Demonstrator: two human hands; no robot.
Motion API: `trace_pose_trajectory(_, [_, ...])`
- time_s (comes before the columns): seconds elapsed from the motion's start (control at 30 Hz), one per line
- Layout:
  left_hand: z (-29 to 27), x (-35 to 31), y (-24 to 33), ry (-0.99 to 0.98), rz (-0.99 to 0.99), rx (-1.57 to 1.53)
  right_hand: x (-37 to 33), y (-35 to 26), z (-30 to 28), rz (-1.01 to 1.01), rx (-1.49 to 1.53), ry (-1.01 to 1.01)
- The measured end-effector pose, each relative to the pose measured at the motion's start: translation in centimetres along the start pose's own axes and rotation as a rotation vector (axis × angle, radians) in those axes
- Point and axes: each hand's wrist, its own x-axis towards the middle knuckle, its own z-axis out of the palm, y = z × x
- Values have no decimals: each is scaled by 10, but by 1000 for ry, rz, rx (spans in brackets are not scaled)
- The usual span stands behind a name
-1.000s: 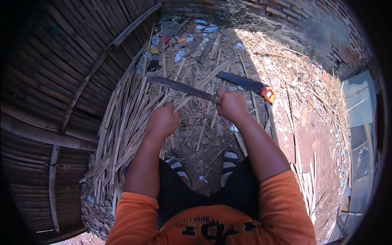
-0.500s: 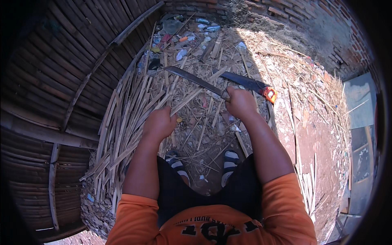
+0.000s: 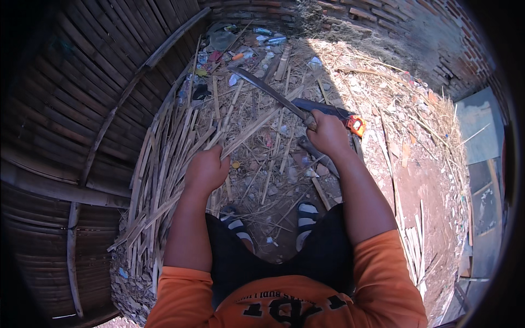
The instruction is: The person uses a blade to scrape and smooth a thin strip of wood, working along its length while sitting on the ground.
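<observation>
My right hand has its fingers wrapped tight around the handle of a long, dark-bladed machete, whose blade runs up and to the left from my fist, raised above the litter. My left hand is closed around a long pale split bamboo strip, which slants up and to the right from my fist and passes under the blade, near its handle end. Whether blade and strip touch, I cannot tell.

Outward from there, a loose heap of pale bamboo slats fans along my left side, against a dark woven bamboo wall. Just behind my right hand lies a saw with a dark blade and orange handle, flat on the dirt.

By my judgement the work is midway: many slats already lie split in the heap, while the strip in my grip is not yet cut through.

My thumbs and the machete handle are hidden by my knuckles. My striped sandals show only partly between my knees. The coloured scraps of rubbish near the brick wall are too small to identify.
</observation>
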Motion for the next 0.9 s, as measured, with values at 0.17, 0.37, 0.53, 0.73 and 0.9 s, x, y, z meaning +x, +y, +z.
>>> trace_pose_trajectory(0.17, [4, 1, -1, 32, 28, -26, -11, -33, 0, -216, -119, -175])
trace_pose_trajectory(0.37, [3, -3, -17, 81, 40, -13, 11, 41, -18, 185, 170, 205])
trace_pose_trajectory(0.53, [-15, -6, 3, -15, 10, -18, -2, 1, -19, -33, -24, -29])
trace_pose_trajectory(0.73, [-5, -4, -13, 116, 47, -56, 6, 58, -38, 150, 93, 133])
trace_pose_trajectory(0.9, [-4, -4, -9, 163, 56, -32, -2, 46, -52, 209, 116, 138])
